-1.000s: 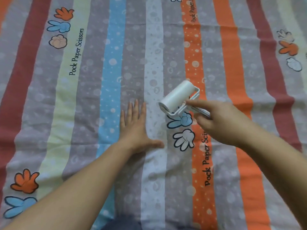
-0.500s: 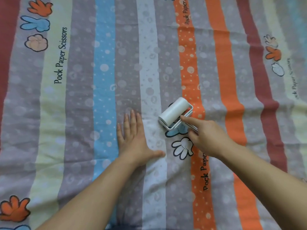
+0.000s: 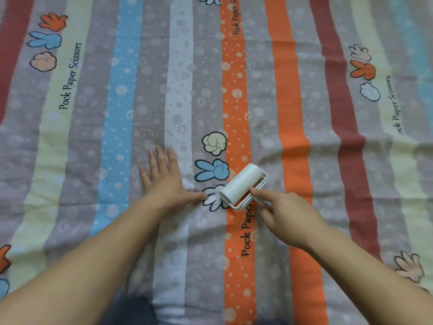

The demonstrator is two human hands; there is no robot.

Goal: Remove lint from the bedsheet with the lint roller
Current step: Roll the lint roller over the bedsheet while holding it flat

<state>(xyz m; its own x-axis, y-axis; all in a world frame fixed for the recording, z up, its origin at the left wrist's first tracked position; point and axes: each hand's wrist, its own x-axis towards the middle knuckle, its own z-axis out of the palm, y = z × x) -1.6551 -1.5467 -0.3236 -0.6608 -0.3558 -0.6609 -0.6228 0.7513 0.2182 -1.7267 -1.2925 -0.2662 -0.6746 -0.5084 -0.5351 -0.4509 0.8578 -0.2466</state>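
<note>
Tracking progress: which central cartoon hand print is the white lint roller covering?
The white open-palm print, lowest of three; the white lint roller overlaps its right side, unlike the blue scissors and cream fist prints.

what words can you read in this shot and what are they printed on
"Pock Paper Scissors": bedsheet, pale yellow stripe at left.
"Pock Paper": dotted orange stripe, rest hidden behind the lint roller.
"Pock": same stripe, top edge, cut off.
"ock Paper Scissors": right pale stripe, blurred.
Nothing readable on the lint roller.

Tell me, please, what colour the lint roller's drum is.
The lint roller is white; head view.
</note>
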